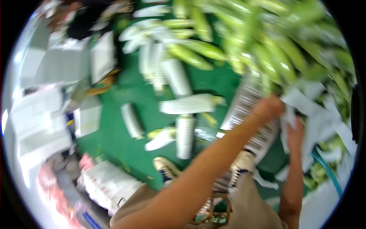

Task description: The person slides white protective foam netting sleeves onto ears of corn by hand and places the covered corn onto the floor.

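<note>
My left hand (270,107) reaches across from the lower left, its blurred fingers closed at the lower end of a long green vegetable (267,86). Just to the right is my right hand (296,128), touching crumpled white wrapping (305,100); its fingertips are smeared and partly hidden. A large heap of long green vegetables (278,57) lies beyond both hands. Under my left forearm runs a printed silvery strip (248,99). Several vegetables in white net sleeves, one of them crosswise (188,104), lie to the left on the green floor (110,133).
White boxes (40,122) line the left side, with a white bag (110,183) and pink plastic (57,191) at the lower left. My shoes (166,168) are at the lower middle. At the right are leafy scraps (318,171) and a teal strap (328,170).
</note>
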Available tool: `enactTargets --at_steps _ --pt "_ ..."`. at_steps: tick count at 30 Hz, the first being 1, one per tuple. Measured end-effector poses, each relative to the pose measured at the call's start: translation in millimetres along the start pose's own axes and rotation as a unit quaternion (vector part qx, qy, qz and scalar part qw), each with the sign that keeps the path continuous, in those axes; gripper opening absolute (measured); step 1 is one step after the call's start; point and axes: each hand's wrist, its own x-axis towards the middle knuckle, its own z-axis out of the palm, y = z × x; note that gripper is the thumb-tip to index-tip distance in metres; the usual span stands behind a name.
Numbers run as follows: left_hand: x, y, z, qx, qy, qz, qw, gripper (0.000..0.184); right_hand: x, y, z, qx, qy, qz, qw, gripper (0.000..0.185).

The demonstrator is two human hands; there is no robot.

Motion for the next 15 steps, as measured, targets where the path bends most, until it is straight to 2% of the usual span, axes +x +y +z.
enactTargets --at_steps 1,2,3,4,5,6,7,8,10,11,13,15 --pt "-14 -14 17 0.091 0.256 0.193 0.943 0.013 -4 -28 -12 0.156 0.005 0.091 0.984 0.044" --pt "-29 -19 4 0.169 0.207 0.204 0.942 0.010 -7 -39 -28 0.171 -0.057 0.140 0.974 0.047" --pt "-34 -18 -8 0.183 0.170 0.226 0.942 0.010 -17 -54 -41 0.108 -0.125 0.134 0.977 0.052" --pt "-38 -19 -20 0.195 0.132 0.248 0.940 0.011 -32 -16 -35 0.008 -0.192 0.079 0.978 0.059" --pt "-45 -20 -28 0.147 0.100 0.271 0.946 0.014 -28 -60 -58 -0.020 -0.281 0.150 0.948 0.065" --pt "-53 -20 -34 0.096 0.063 0.293 0.949 0.018 -31 -64 -58 -0.005 -0.264 0.148 0.953 0.067" --pt "-59 -16 -40 0.030 0.107 0.303 0.947 0.021 -34 -66 -56 0.010 -0.250 0.147 0.957 0.069" --pt "-65 -7 -43 -0.043 0.147 0.316 0.936 0.024 -39 -71 -54 0.131 -0.212 0.192 0.949 0.070" --pt "-87 11 -66 -0.222 0.197 0.238 0.925 0.026 -44 -81 -49 0.359 -0.109 0.264 0.889 0.072" --pt "-98 24 -82 -0.257 0.255 0.152 0.920 0.031 -55 -47 -29 0.245 -0.094 0.185 0.947 0.070" --pt "-115 19 -81 -0.352 0.352 0.048 0.866 0.028 -43 -100 -42 0.114 -0.116 0.111 0.980 0.066" --pt "-134 13 -80 -0.389 0.409 -0.062 0.823 0.019 -42 -101 -29 -0.079 0.017 -0.050 0.995 0.066"
